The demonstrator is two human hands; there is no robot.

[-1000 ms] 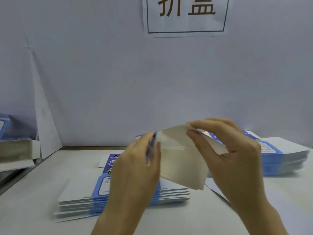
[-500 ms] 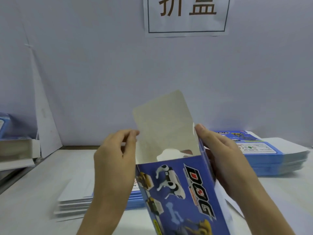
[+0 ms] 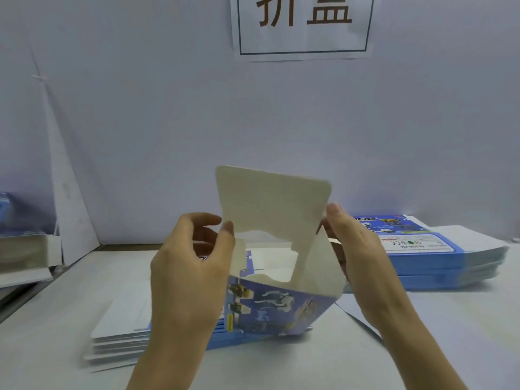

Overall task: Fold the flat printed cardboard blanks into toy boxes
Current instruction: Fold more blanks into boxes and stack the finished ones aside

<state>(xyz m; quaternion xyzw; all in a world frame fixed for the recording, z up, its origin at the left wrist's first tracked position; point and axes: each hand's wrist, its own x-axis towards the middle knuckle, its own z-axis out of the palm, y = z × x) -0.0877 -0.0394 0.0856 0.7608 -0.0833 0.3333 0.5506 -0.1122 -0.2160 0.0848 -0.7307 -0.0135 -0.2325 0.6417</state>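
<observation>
– Lower now, that box (image 3: pixel 281 305), and its open mouth faces us more.
– Yes, it's held above the counter (image 3: pixel 422 347), over the left stack of blanks (image 3: pixel 118 330). Left grip (image 3: pixel 191 263) pinches its side flap (image 3: pixel 237 257); right grip (image 3: pixel 363 249) clasps the right wall.

Readable print: a wall sign and one blank
I read the paper sign (image 3: pixel 302 26) on the wall as 折盒, tops cropped; the right stack (image 3: pixel 416 240) shows an upside-down CE mark and red WARNING on top; lettering on the box (image 3: pixel 281 308) is too blurred for me
</observation>
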